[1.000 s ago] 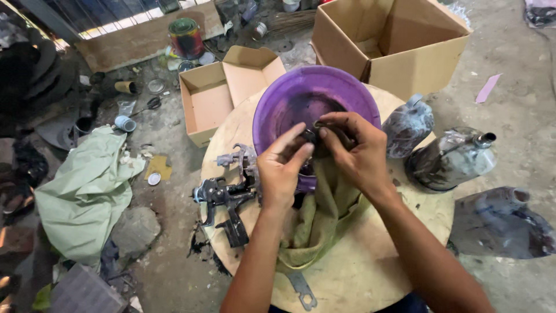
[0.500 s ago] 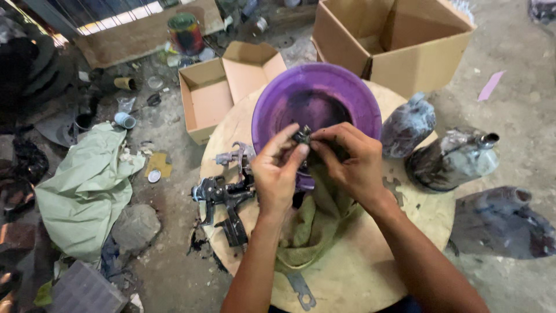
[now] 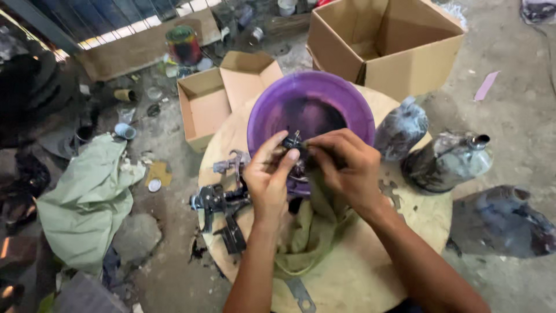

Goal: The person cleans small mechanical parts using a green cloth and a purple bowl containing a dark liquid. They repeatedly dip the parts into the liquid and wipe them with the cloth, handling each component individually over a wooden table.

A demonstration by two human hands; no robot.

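Note:
Both my hands meet over the near rim of a purple plastic basin (image 3: 341, 98) on a round wooden table (image 3: 405, 232). My left hand (image 3: 267, 177) pinches a small dark metal part (image 3: 291, 141) between thumb and fingers. My right hand (image 3: 343, 168) grips the same part from the right, together with an olive-green rag (image 3: 313, 232) that hangs down under both hands onto the table. A black spray-gun body (image 3: 223, 203) lies just left of my left wrist.
A grey metal paint cup (image 3: 449, 162) and a tied plastic bag (image 3: 401, 127) sit on the table's right side. Open cardboard boxes (image 3: 382, 46) (image 3: 217, 98) stand beyond. A green cloth (image 3: 87, 197), small cups and scraps litter the floor at left. A flat metal spanner (image 3: 300, 293) lies near the table's front edge.
My hands have lifted slightly and drawn closer to the basin's rim, turning the small part between them. The rag stays under my right hand.

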